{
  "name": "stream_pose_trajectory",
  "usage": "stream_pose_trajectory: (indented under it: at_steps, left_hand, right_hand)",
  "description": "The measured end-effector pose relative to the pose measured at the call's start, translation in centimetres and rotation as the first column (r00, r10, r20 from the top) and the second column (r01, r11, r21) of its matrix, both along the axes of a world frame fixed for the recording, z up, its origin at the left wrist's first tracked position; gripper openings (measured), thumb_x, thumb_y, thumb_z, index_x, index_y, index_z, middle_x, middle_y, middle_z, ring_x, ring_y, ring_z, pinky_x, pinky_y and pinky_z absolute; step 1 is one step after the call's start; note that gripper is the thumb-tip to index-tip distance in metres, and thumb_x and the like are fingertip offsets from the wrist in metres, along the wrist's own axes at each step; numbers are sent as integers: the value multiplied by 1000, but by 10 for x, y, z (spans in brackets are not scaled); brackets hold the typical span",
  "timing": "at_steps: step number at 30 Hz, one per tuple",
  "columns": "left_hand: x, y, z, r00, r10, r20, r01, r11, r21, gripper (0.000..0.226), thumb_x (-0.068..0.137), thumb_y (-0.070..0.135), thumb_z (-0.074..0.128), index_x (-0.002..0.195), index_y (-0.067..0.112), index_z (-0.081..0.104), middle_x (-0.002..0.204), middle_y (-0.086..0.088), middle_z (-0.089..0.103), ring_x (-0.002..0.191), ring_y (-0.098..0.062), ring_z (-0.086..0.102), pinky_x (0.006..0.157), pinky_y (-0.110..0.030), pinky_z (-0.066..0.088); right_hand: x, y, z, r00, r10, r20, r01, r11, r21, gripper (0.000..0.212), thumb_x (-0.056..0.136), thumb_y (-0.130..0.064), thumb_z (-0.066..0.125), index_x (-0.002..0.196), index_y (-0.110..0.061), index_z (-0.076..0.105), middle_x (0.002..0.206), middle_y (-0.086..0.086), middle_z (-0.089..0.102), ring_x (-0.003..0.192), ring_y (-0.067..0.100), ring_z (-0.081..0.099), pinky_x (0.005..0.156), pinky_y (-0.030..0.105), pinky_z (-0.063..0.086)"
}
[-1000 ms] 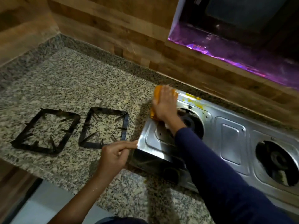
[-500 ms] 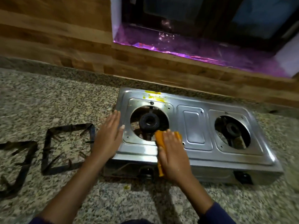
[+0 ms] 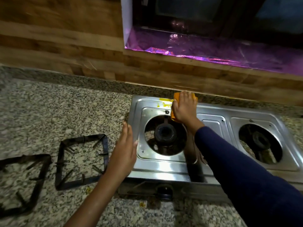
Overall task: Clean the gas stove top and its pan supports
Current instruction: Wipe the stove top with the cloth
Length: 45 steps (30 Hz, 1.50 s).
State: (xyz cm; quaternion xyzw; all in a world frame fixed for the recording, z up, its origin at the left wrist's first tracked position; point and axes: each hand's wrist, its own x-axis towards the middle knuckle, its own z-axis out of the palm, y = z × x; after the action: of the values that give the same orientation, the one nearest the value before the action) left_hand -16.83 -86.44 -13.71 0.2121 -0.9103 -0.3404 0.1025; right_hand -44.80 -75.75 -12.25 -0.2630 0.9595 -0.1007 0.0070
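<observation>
A steel two-burner gas stove (image 3: 211, 117) stands on the granite counter, its pan supports taken off. Yellow stains (image 3: 164, 102) mark its back left edge. My right hand (image 3: 184, 108) presses an orange cloth (image 3: 176, 97) flat on the stove's back edge, just right of the stains. My left hand (image 3: 125, 149) rests with straight fingers against the stove's left side. Two black square pan supports lie on the counter to the left, one near the stove (image 3: 82, 161) and one at the frame's left edge (image 3: 24, 181).
The left burner (image 3: 164, 133) and right burner (image 3: 259, 140) sit bare in their round openings. A control knob (image 3: 164, 191) is on the stove's front. A wood-pattern wall (image 3: 65, 46) runs behind, with a purple foil-lined ledge (image 3: 213, 49). Small crumbs (image 3: 141, 204) lie on the granite counter (image 3: 65, 108).
My right hand has carried the cloth from the stove's front edge to its back edge beside the yellow stains. My left hand stays flat against the stove's left side.
</observation>
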Motion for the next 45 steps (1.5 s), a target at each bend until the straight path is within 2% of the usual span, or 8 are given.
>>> stream_pose_trajectory:
  at_steps: [5, 15, 22, 31, 35, 39, 42, 45]
  left_hand:
    - [3, -1, -6, 999, -4, -45, 5, 1000, 28, 65, 103, 41, 28, 156, 23, -4, 162, 11, -20, 150, -14, 9, 110, -23, 29]
    - [-2, -2, -4, 1000, -4, -24, 5, 999, 37, 65, 100, 40, 28, 156, 22, -1, 161, 12, -20, 144, -4, 8, 102, -19, 25]
    - [2, 0, -2, 1000, -9, -23, 10, 999, 39, 63, 103, 38, 29, 156, 23, -1, 161, 15, -19, 144, -11, 23, 97, -21, 31]
    - [2, -3, -8, 999, 12, -43, -9, 997, 72, 64, 102, 43, 30, 156, 26, 0, 160, 18, -20, 147, -22, 24, 101, -26, 36]
    - [2, -3, -6, 998, 9, -54, -2, 991, 135, 63, 103, 42, 30, 156, 26, 2, 161, 16, -15, 143, -3, 11, 110, -24, 26]
    - [0, -3, 2, 974, 157, -160, -93, 933, 348, 59, 101, 42, 29, 156, 25, 13, 161, 18, 5, 138, 21, 5, 107, 0, 13]
    - [12, -10, 1, 912, 339, -233, -207, 868, 452, 50, 104, 41, 29, 152, 34, 20, 159, 17, 18, 141, 12, 18, 115, -18, 23]
    - [23, -22, 12, 872, 462, -162, -313, 781, 541, 49, 104, 43, 24, 152, 32, 28, 157, 10, 28, 133, -3, 30, 103, -29, 30]
  right_hand:
    - [29, -89, 1, 960, 279, 18, -279, 960, -30, 63, 96, -42, 28, 148, -7, 37, 154, 13, 38, 144, 26, 30, 118, 38, 13]
    - [63, -124, -1, 806, 588, 74, -586, 809, -52, 59, 104, -36, 35, 155, -11, 19, 164, 10, 13, 152, 22, 8, 121, 38, -1]
    - [-12, 7, -5, 991, 127, 38, -124, 990, -68, 68, 95, -43, 27, 154, -9, 23, 162, 14, 19, 150, 29, 16, 120, 45, 11]
    - [-17, 33, -2, 967, -238, 93, 236, 971, 40, 68, 102, -42, 26, 155, -3, 7, 164, 18, 0, 151, 32, -4, 121, 48, -5]
    - [21, -46, 1, 997, -45, 56, 42, 998, 52, 68, 100, -44, 30, 154, -4, 17, 163, 17, 10, 151, 30, 5, 121, 45, 1]
    - [77, -119, 0, 976, 197, 90, -198, 980, 1, 70, 101, -45, 27, 156, -7, 10, 165, 14, 3, 152, 26, -2, 120, 42, -9]
    - [111, -125, 1, 931, 350, 105, -349, 937, -27, 70, 100, -46, 27, 156, -9, 12, 165, 13, 4, 152, 25, -1, 121, 41, -6]
    - [151, -95, 4, 852, 515, 92, -508, 857, -87, 67, 97, -46, 29, 154, -10, 26, 163, 12, 16, 152, 25, 8, 120, 40, -3]
